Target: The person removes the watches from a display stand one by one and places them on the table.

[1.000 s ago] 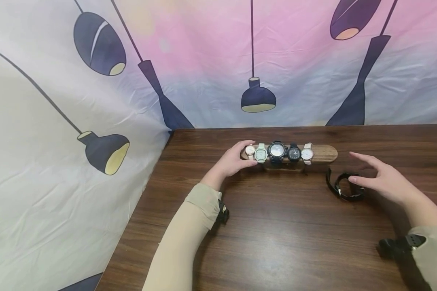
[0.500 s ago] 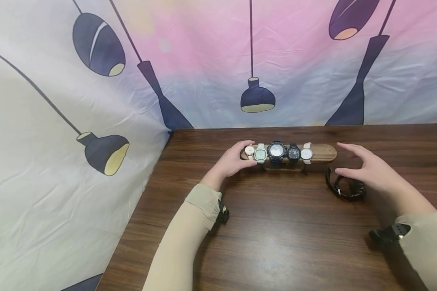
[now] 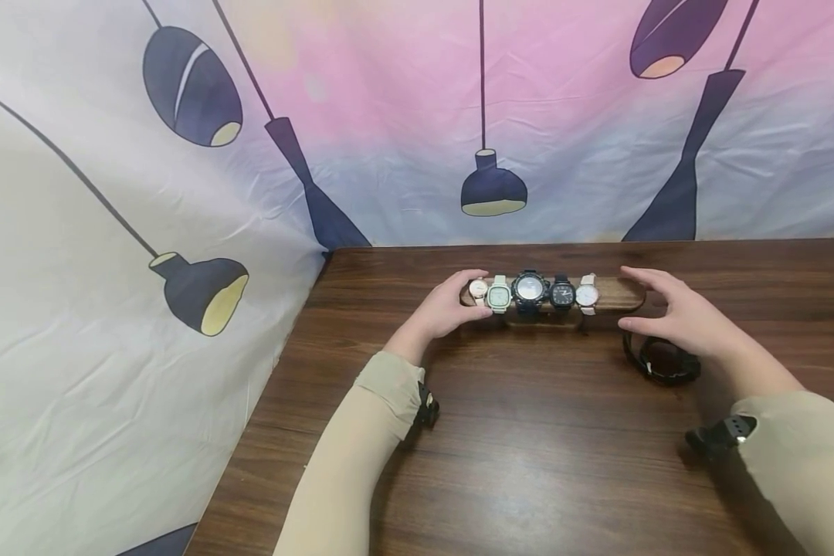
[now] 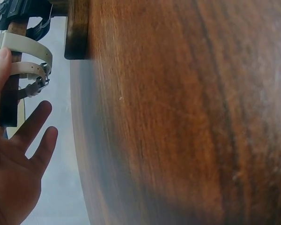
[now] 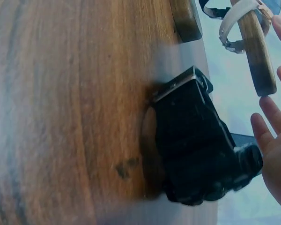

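A wooden watch stand point(image 3: 610, 294) carries several wristwatches in a row: a small pale one point(image 3: 478, 289), a mint-green square one point(image 3: 500, 296), black ones, and a white-strapped one point(image 3: 587, 295). My left hand point(image 3: 443, 307) holds the stand's left end between thumb and index finger; its other fingers stretch below the bar point(image 4: 9, 101) in the left wrist view. Around the right end, my right hand point(image 3: 695, 318) has thumb and fingers spread, with no clear contact. A loose black watch point(image 3: 667, 363) lies beneath that hand, close up in the right wrist view.
The brown wooden table point(image 3: 528, 448) stretches toward me. Behind it hangs a lamp-patterned cloth point(image 3: 403, 154), and another pale cloth side point(image 3: 76, 386) borders the left edge. A black wrist-camera mount sits at each sleeve.
My right hand has moved left and slightly away from me, from above the loose black watch to around the stand's right end. The left hand and the stand stay in place.
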### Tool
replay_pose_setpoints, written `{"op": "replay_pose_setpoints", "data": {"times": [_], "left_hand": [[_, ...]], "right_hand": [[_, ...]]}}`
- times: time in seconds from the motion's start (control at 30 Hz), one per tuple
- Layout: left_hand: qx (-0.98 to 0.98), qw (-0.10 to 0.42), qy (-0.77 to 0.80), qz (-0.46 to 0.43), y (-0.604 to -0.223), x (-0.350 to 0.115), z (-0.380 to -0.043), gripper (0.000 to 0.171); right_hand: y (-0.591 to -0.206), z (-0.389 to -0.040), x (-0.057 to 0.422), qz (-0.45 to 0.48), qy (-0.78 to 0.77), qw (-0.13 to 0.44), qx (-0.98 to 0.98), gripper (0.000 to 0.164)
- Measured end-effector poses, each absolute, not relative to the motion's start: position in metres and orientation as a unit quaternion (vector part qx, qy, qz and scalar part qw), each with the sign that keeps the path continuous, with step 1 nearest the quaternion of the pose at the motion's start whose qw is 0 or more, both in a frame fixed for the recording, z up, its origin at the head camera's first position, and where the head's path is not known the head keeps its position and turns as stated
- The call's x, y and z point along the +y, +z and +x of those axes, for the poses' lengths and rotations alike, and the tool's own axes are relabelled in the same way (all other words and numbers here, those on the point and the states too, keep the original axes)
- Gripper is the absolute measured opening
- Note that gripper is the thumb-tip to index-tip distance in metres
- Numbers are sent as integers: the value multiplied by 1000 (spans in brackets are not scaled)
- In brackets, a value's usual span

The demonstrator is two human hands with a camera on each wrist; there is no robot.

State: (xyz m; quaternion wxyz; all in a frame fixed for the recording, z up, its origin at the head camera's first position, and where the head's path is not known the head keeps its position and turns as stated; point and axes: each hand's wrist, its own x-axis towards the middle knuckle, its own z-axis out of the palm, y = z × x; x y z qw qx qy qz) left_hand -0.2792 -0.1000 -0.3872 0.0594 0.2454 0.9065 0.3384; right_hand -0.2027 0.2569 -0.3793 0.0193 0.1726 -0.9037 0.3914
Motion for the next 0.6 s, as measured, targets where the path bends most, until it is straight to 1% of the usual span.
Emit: {"op": "replay_pose_setpoints", "data": {"times": [0.13,0.27,0.47,0.6], "left_hand": [[905,61,341,246,-386,-100,-278,66],[905,62,342,245,-386,-100,-278,67],[903,61,347,247,-388,-100,-278,67],[903,60,346,247,-388,-101,-278,67]], "right_hand": [[-378,-208,252,190,376,18,-907,82],[-377,-212,246,186,357,20,-915,84],[-376,-216,237,192,350,38,-916,83],[-374,-218,230,194,353,28,-915,82]]}}
